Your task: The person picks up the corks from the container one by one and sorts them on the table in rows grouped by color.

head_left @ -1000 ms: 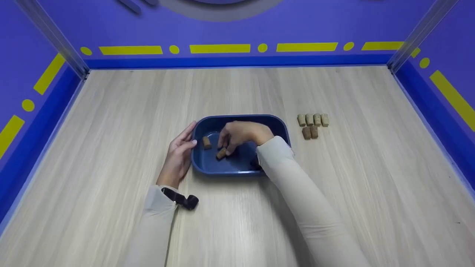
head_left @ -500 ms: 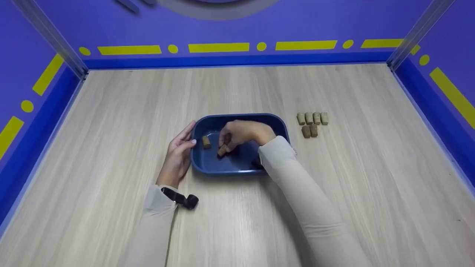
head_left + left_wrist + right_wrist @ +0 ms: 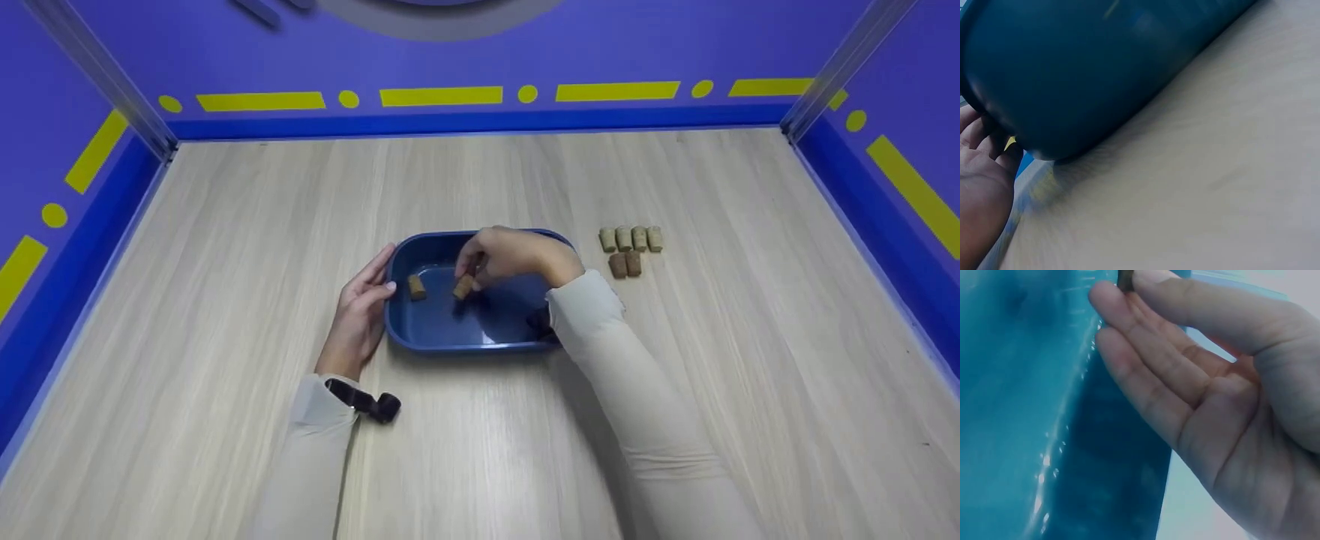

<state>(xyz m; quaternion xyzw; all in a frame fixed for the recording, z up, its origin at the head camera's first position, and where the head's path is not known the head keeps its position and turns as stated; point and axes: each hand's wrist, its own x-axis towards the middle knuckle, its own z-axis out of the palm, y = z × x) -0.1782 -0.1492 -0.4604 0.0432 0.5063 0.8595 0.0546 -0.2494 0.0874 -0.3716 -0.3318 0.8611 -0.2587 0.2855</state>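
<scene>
My right hand (image 3: 514,253) pinches a brown cork (image 3: 463,287) between thumb and fingertips, above the floor of a dark blue plastic tub (image 3: 480,347). In the right wrist view only the end of that cork (image 3: 1125,280) shows, between the thumb and a finger. A second cork (image 3: 417,287) lies inside the tub near its left wall. My left hand (image 3: 356,322) holds the tub's left side, thumb at the rim and fingers along the outside. In the left wrist view its fingers (image 3: 985,132) bend against the tub wall under the rim.
Right of the tub, several light corks (image 3: 631,239) stand in a row on the wooden table (image 3: 750,360). Two darker corks (image 3: 625,265) sit close in front of them. Purple and blue panels (image 3: 465,124) enclose the back and sides.
My right hand has lifted the pinched cork off the tub floor and moved it slightly right and away from me. The left hand and the other corks stay put.
</scene>
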